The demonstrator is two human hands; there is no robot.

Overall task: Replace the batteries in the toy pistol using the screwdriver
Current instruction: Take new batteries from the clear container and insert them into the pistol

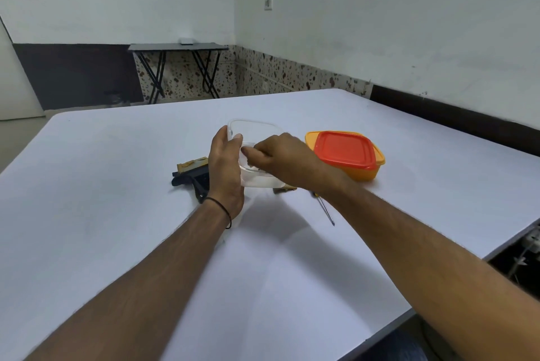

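Note:
A clear plastic container [257, 129] is tilted toward me at the table's middle. My left hand [225, 167] grips its left wall. My right hand [277, 156] reaches into it with fingers pinched together; what they hold is hidden. The black and tan toy pistol [191, 175] lies on the table just left of my left hand, partly hidden by the wrist. The screwdriver's metal shaft [327, 210] lies under my right forearm, its handle hidden. A small dark piece [285, 189] lies below the container.
An orange container with a red lid [347, 153] stands right of the clear one. The white table's right edge [438, 287] drops off near my right arm. A folding table [178, 47] stands by the far wall.

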